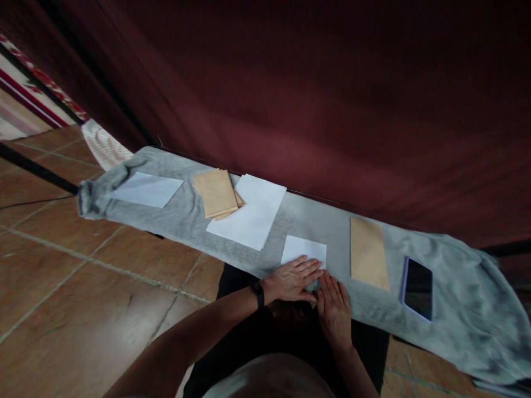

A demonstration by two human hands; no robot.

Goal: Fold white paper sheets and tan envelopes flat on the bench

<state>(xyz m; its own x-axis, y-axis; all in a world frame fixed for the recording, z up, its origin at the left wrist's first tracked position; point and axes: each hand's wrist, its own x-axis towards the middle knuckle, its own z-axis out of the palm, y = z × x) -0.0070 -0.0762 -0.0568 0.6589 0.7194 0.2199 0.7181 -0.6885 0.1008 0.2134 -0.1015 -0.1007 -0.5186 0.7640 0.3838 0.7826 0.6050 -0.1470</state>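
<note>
A small white sheet of paper [305, 247], perhaps folded, lies on the grey cloth in front of me. My left hand [295, 279] rests flat across its near part, fingers stretched toward the right. Beside it, my right hand [334, 304] lies with fingers extended at the sheet's near right corner, close to the left fingertips. The near edge of the sheet is hidden under my hands. To the right of them lies a flat brown envelope [369, 254].
Left of my hands is a stack of white paper [259, 215], with several brown envelopes [215, 193] partly on it. Another white sheet [147, 189] lies at the far left. A phone [418, 290] rests on the grey cloth [464, 298] at right. A dark red curtain [315, 110] hangs behind.
</note>
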